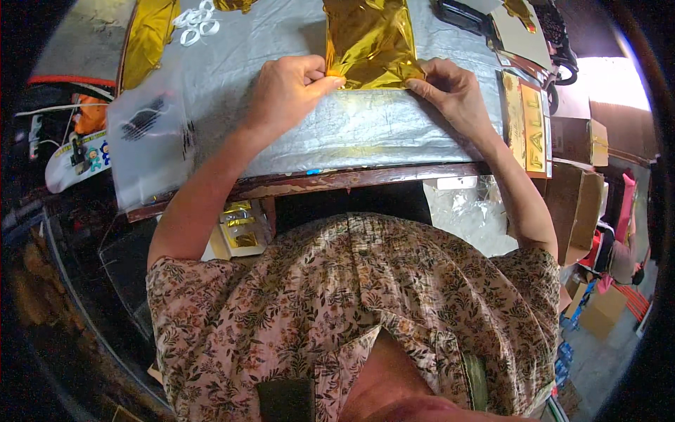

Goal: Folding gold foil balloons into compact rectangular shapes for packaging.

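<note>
Right at the middle of the bench [365, 137], on its grey, wrinkled covering, lies a gold foil piece [367, 42], shiny and crinkled like metallic film, with bright creases that catch the light. It runs from the far edge of the view down toward the person, and its near edge is folded or bunched into a slightly thicker band. The left hand [292, 88] sits at the near left corner of the foil; its fingers [325, 83] are curled in tight, thumb and forefinger closed in a pinch on that corner. The right hand [453, 91] rests at the near right corner, its fingers [422, 88] less curled, the thumb and forefinger pressed together on the foil's edge while the remaining ones lie bent beside it on the covering. Both forearms reach in from the lower part of the view, above a floral-patterned shirt [351, 302]. Off to the left on the bench lies a clear plastic bag [151, 137] with dark markings, and farther back a few small white rings [195, 22] sit beside another gold foil strip [146, 39]. To the right stands a gold-lettered card pack [526, 123], with cardboard boxes [580, 190] beyond the bench edge.
</note>
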A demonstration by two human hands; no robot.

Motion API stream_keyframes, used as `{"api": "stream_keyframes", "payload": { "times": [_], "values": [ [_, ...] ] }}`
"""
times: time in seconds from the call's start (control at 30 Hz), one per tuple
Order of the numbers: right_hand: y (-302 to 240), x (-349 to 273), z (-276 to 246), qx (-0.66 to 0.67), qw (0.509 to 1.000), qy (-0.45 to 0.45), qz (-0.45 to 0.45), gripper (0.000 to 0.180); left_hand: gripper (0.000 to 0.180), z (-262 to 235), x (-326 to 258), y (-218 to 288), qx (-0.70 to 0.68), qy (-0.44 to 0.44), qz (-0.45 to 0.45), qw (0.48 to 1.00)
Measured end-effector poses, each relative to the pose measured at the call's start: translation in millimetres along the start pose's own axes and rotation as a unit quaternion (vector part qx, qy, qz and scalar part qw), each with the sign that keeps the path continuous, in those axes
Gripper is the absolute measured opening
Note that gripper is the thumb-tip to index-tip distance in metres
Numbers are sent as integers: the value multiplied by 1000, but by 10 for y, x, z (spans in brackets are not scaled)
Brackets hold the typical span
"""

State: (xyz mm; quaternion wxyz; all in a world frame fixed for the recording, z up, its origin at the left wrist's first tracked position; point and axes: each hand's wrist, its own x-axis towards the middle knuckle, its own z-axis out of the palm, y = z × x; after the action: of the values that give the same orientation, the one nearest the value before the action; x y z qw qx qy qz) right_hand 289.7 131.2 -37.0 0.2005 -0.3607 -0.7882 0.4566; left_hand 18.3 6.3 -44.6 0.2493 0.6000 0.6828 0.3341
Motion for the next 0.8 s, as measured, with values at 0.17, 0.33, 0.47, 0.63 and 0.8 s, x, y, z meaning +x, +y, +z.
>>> {"api": "stream_keyframes", "payload": {
  "times": [0.17, 0.33, 0.47, 0.63, 0.8],
  "values": [
    [42, -16, -4, -100, 991, 21, -85, 20, 30, -25, 38, -55, 3, -3, 17, 1000],
    [-13, 3, 20, -111, 993, 24, -36, 25, 32, -54, 57, -76, 16, -27, -2, 1000],
    [-59, 7, 20, -124, 992, 14, -4, 26, 36, -40, 63, -66, -32, 24, 31, 999],
    [-21, -21, -7, -144, 988, 19, -48, 26, 38, -51, 110, -28, 60, -18, 10, 998],
    [-89, -40, -5, -158, 987, 28, -15, 26, 36, -40, 115, -42, 46, -10, 8, 999]
  ]
}}
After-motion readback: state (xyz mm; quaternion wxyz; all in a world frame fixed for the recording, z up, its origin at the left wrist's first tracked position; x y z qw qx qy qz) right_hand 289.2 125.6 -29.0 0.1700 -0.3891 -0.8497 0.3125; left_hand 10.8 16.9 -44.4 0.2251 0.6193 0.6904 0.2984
